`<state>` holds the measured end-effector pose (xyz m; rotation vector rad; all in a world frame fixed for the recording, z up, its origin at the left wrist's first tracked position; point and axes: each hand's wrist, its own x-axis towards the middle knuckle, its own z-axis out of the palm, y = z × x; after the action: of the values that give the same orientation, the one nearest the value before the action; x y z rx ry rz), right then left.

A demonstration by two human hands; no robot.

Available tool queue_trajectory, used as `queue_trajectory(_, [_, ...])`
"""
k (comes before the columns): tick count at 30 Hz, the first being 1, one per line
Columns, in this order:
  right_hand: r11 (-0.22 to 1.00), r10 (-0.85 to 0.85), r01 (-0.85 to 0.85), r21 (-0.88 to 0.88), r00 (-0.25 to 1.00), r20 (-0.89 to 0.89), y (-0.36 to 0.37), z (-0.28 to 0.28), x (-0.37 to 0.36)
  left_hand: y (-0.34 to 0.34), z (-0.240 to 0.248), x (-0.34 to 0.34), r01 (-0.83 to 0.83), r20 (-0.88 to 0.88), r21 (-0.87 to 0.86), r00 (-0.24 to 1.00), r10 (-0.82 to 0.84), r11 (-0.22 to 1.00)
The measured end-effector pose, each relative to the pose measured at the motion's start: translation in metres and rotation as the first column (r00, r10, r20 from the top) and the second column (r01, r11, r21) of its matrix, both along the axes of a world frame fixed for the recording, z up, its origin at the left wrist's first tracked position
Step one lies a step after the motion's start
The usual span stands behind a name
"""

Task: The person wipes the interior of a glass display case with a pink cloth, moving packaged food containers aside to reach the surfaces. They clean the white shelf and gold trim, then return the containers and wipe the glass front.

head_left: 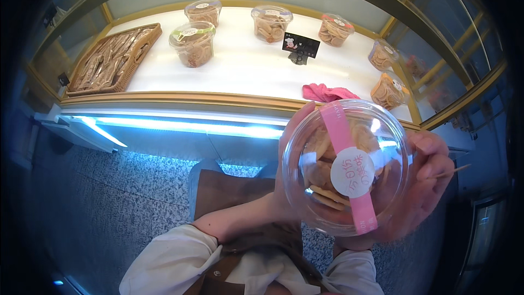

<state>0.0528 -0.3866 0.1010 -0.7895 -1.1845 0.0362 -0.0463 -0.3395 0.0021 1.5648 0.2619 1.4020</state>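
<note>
A round clear plastic tub [305, 213] of thin pale biscuits is held up close, its lid facing me. Across the lid runs a pink paper band with a round white sticker. My left hand [295, 121] grips the tub along its left side, with most of the fingers hidden behind it. On the other side, my right hand [427, 186] rests against the tub with its fingers curled. A thin wooden toothpick [457, 170] sticks out from between those fingers. Just beyond the tub, a crumpled pink cloth [327, 93] lies at the shelf's front edge.
A white display shelf [234, 79] with gold-coloured framing spans the far side. Several similar tubs [192, 48] stand on it, around a small black sign [301, 45]. At the left sits a wicker tray [114, 60] of wrapped sticks. A light strip [191, 126] glows below.
</note>
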Motion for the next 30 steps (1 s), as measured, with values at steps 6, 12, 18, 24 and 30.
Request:
queue_trajectory(6, [0.97,0.206,-0.236,-0.057,0.925,-0.321,0.024,-0.03,0.002,0.01,0.008,0.003,-0.196,-0.037,0.07,0.979,0.199,0.978])
queue_trajectory(12, [0.941,0.206,-0.306,-0.144,0.856,-0.475,0.039,-0.031,0.019,0.028,0.008,-0.015,0.006,-0.121,-0.042,0.993,-0.011,0.999])
queue_trajectory(18, [0.9,0.255,-0.408,-0.156,0.781,-0.57,0.052,-0.031,0.017,0.038,0.001,-0.013,0.104,0.046,-0.153,0.994,-0.098,0.983])
queue_trajectory(24, [0.912,0.192,-0.338,-0.23,0.851,-0.489,0.075,-0.034,0.034,0.04,0.014,-0.017,0.078,0.053,-0.309,0.996,-0.065,0.948])
queue_trajectory(30, [0.96,0.106,-0.039,-0.277,0.968,0.23,0.032,0.017,0.024,0.046,0.013,-0.017,-0.179,-0.104,-0.198,0.981,0.161,0.964])
